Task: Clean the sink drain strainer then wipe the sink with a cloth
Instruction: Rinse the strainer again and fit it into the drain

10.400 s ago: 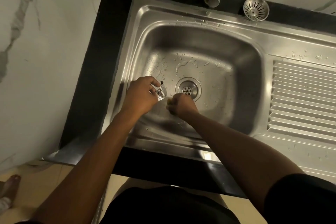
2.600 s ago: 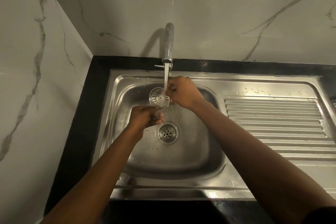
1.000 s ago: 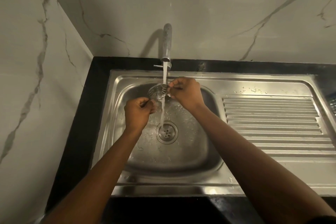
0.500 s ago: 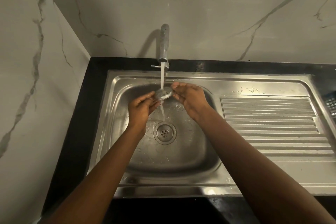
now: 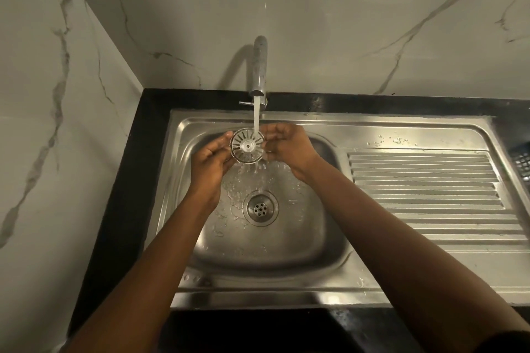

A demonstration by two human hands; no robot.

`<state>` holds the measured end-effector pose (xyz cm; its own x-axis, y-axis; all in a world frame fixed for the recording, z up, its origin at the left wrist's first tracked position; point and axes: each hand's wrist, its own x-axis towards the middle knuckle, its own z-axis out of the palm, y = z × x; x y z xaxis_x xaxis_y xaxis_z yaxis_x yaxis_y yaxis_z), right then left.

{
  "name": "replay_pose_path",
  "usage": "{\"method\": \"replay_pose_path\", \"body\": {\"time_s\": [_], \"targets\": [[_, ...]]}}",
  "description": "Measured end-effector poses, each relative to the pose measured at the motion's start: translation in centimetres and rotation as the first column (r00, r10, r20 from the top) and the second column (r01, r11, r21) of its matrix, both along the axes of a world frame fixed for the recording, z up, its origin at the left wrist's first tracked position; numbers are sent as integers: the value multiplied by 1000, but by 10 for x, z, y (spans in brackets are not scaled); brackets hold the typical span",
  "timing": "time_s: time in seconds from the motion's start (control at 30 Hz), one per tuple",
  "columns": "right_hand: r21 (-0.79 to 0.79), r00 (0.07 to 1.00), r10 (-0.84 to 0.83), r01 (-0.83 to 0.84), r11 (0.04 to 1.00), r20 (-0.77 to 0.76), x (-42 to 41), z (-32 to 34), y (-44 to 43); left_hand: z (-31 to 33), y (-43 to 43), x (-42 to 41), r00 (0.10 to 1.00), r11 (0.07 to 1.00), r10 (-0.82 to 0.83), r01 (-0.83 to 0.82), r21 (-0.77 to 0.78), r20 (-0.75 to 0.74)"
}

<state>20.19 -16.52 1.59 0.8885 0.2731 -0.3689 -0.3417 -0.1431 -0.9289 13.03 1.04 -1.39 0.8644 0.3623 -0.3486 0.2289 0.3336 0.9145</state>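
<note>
Under the tap (image 5: pixel 259 66) at upper centre, the strainer (image 5: pixel 247 146) is held in both hands' grip, left hand (image 5: pixel 209 159) and right hand (image 5: pixel 286 146), rinsing step; reseating in the drain (image 5: pixel 260 208) likely next.

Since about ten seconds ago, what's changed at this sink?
The strainer left the ledge beside the tap; left hand and right hand now hold it under running water. What the hands held earlier is gone. The drain stays open.
</note>
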Motion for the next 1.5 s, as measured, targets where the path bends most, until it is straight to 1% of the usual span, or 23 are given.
{"method": "replay_pose_path", "body": {"time_s": [0.07, 0.13, 0.3, 0.5, 0.67, 0.73, 0.9, 1.0, 1.2, 1.3, 1.43, 1.5], "targets": [[-11, 999, 29, -29, 1000, 18, 3, 4, 2, 2, 3, -1, 1000, 1000, -2, 2, 9, 16], [5, 999, 43, -43, 999, 3, 5, 9, 1, 4, 5, 0, 1000, 999, -15, 14, 34, 21], [103, 998, 50, -47, 994, -28, 3, 10, -11, 2, 4, 0, 999, 997, -53, 53, 64, 7], [178, 996, -48, 62, 982, -79, -6, -2, -41, 5, -2, 16, 985, 982, -156, 162, 92, -77], [211, 984, -124, 149, 966, -129, -15, -9, -58, 12, -1, 49, 979, 973, -177, 190, 131, -107], [220, 981, -137, 165, 962, -134, -19, -10, -60, 17, 0, 64, 974, 972, -207, 216, 93, -97], [222, 978, -163, 189, 957, -131, -29, -11, -62, 30, -1, 91, 968, 970, -240, 236, -61, -76], [208, 976, -177, 200, 957, -127, -35, -14, -62, 38, -7, 99, 963, 963, -259, 252, -94, -72], [187, 970, -206, 227, 956, -128, -43, -17, -62, 50, -19, 106, 969, 970, -210, 190, -155, -128], [188, 969, -217, 237, 953, -120, -45, -16, -62, 53, -25, 109, 973, 981, -172, 156, -113, -151], [203, 967, -228, 247, 948, -110, -47, -13, -61, 50, -25, 123, 980, 998, -18, 7, -55, -200], [211, 966, -233, 252, 944, -111, -48, -11, -62, 46, -22, 127, 978, 999, 20, -29, -41, -207]]}}
